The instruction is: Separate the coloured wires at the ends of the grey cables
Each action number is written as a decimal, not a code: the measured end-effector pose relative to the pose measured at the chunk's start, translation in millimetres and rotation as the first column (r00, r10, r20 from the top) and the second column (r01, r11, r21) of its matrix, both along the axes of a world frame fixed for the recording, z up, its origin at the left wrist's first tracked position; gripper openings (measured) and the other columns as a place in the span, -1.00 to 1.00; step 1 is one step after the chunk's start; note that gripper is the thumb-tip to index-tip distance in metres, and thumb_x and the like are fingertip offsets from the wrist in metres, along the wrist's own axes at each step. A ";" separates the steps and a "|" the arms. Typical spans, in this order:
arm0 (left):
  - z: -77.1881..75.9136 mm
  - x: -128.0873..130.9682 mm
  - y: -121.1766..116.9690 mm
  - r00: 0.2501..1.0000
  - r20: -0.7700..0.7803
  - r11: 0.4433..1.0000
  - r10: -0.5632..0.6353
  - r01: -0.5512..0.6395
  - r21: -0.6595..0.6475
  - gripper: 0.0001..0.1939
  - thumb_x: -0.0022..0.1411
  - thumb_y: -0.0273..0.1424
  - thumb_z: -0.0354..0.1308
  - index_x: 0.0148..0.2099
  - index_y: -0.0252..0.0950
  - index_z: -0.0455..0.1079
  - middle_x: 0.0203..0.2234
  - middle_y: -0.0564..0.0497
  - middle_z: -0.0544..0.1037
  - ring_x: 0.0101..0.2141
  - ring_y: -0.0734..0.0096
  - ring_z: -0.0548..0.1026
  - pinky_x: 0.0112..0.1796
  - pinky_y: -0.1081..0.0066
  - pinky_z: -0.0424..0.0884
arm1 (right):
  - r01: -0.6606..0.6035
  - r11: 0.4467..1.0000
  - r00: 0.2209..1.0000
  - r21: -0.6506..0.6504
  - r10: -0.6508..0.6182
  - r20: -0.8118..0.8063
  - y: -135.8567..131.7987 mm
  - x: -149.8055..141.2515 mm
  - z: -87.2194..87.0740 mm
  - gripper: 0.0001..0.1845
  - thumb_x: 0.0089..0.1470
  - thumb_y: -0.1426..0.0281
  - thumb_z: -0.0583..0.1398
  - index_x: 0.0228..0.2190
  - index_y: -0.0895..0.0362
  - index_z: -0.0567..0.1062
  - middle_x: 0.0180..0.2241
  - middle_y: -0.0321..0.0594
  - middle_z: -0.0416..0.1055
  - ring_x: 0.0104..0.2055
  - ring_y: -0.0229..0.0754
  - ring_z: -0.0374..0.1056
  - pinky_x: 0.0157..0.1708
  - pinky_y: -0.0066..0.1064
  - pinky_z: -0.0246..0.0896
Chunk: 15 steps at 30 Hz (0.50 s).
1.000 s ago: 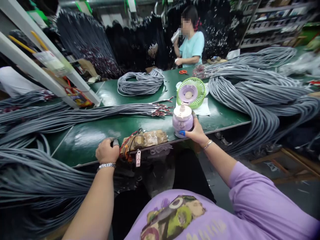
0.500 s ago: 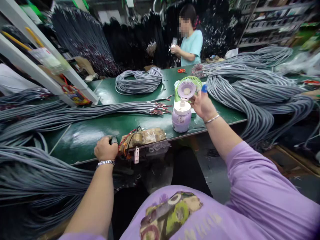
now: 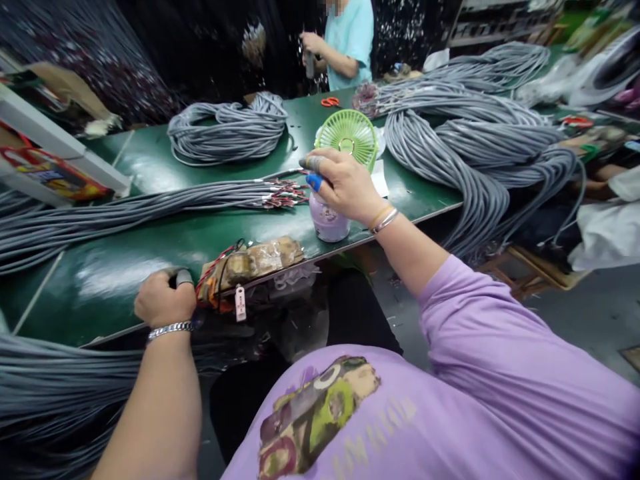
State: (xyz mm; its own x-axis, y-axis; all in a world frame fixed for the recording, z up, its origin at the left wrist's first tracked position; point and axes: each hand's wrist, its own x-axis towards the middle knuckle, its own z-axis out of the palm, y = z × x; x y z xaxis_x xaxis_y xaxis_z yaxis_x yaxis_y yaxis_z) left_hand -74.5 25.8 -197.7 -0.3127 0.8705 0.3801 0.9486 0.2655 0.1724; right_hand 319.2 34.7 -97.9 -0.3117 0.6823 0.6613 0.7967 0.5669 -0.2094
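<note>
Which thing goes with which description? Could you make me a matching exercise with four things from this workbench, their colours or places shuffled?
1. Fan
2. Scissors
3. Container
4. Left hand

A. Lilac, its top hidden by the right hand
B. At the near edge of the table, beside the taped bundle
C. Light green, upright beyond the container
D. Orange-handled, towards the table's far side

Pairs: 1-C, 2-D, 3-A, 4-B
</note>
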 end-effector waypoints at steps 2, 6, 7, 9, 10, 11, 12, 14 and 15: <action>-0.8 -0.4 0.6 1.000 -0.003 1.000 -0.004 0.004 0.013 -0.56 0.20 -0.20 -0.03 -0.04 -0.32 0.51 -0.20 -0.23 0.57 -0.23 0.06 0.48 -0.26 0.20 0.37 | 0.064 0.998 0.998 0.026 -0.065 0.022 -5.3 -4.0 -3.9 -0.59 0.29 0.27 -0.06 0.08 0.14 0.31 0.10 -0.10 0.25 0.13 -0.03 0.17 0.12 -0.09 0.07; -1.6 -0.4 1.3 1.000 0.002 1.000 -0.011 0.011 0.017 -0.55 0.18 -0.20 -0.02 -0.04 -0.32 0.51 -0.19 -0.24 0.58 -0.23 0.03 0.49 -0.27 0.20 0.37 | 0.185 0.982 0.980 -0.032 -0.181 0.086 -14.5 -10.3 -3.9 -0.43 0.10 0.25 0.19 0.13 0.14 0.28 0.10 -0.03 0.18 0.09 0.05 0.18 0.06 -0.08 0.15; -1.8 -0.4 1.4 1.000 0.000 1.000 -0.013 0.013 0.020 -0.55 0.18 -0.20 -0.02 -0.04 -0.32 0.51 -0.19 -0.24 0.58 -0.24 0.03 0.49 -0.28 0.20 0.37 | 0.217 0.975 0.973 -0.050 -0.212 0.087 -16.3 -11.0 -3.6 -0.35 0.03 0.28 0.25 0.15 0.14 0.26 0.11 -0.01 0.15 0.07 0.07 0.19 0.03 -0.08 0.17; -2.2 -0.5 1.7 1.000 -0.004 0.999 -0.018 0.018 0.029 -0.55 0.19 -0.21 -0.03 -0.04 -0.33 0.52 -0.19 -0.24 0.58 -0.24 0.03 0.49 -0.28 0.20 0.36 | 0.244 0.967 0.969 -0.071 -0.240 0.059 -18.8 -10.2 -3.8 -0.28 -0.04 0.35 0.28 0.16 0.11 0.25 0.11 -0.02 0.12 0.03 0.06 0.21 0.01 -0.09 0.20; -2.4 -0.6 1.9 1.000 -0.005 0.999 -0.023 0.023 0.035 -0.56 0.19 -0.22 -0.03 -0.04 -0.33 0.52 -0.19 -0.24 0.59 -0.25 0.04 0.49 -0.29 0.21 0.36 | 0.239 0.968 0.971 -0.072 -0.237 0.033 -19.4 -8.4 -4.4 -0.29 -0.04 0.37 0.27 0.16 0.11 0.24 0.11 -0.03 0.12 0.02 0.04 0.22 0.01 -0.09 0.21; -2.5 -0.7 2.0 1.000 -0.005 0.999 -0.029 0.029 0.038 -0.56 0.19 -0.22 -0.03 -0.04 -0.33 0.52 -0.19 -0.24 0.59 -0.25 0.05 0.49 -0.29 0.22 0.36 | 0.227 0.972 0.974 -0.069 -0.227 0.003 -20.0 -5.5 -5.2 -0.31 -0.03 0.39 0.25 0.15 0.12 0.24 0.11 -0.05 0.12 0.02 0.03 0.21 0.01 -0.10 0.21; -2.5 -0.7 2.2 1.000 -0.003 0.999 -0.031 0.031 0.038 -0.56 0.19 -0.22 -0.02 -0.04 -0.33 0.52 -0.19 -0.24 0.58 -0.26 0.07 0.48 -0.29 0.23 0.35 | 0.213 0.975 0.976 -0.061 -0.215 -0.028 -21.0 -1.5 -6.1 -0.34 -0.02 0.39 0.24 0.14 0.14 0.24 0.10 -0.05 0.13 0.03 0.03 0.21 0.03 -0.10 0.21; -2.0 -0.6 2.5 0.999 0.004 0.999 -0.033 0.033 0.025 -0.57 0.19 -0.22 -0.02 -0.05 -0.32 0.52 -0.20 -0.23 0.58 -0.27 0.09 0.47 -0.30 0.24 0.35 | 0.204 0.978 0.975 -0.039 -0.206 -0.083 -26.4 9.1 -7.4 -0.34 -0.02 0.40 0.22 0.13 0.17 0.23 0.08 -0.04 0.16 0.08 0.05 0.18 0.06 -0.09 0.20; -1.7 -0.4 2.7 0.999 0.008 0.999 -0.031 0.031 0.020 -0.57 0.19 -0.22 -0.01 -0.05 -0.32 0.51 -0.20 -0.23 0.59 -0.28 0.10 0.47 -0.30 0.24 0.34 | 0.207 0.978 0.972 -0.025 -0.209 -0.107 -32.0 15.3 -7.4 -0.33 -0.03 0.40 0.22 0.13 0.18 0.23 0.06 -0.03 0.18 0.09 0.06 0.17 0.08 -0.07 0.19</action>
State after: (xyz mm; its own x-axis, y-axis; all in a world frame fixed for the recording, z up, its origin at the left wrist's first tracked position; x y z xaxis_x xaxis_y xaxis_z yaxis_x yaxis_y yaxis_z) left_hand -74.9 28.5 -199.4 -0.2888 0.8724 0.3945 0.9548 0.2322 0.1855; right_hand 334.5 2.8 -105.3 -0.0890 0.7339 0.6735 0.8691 0.3876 -0.3075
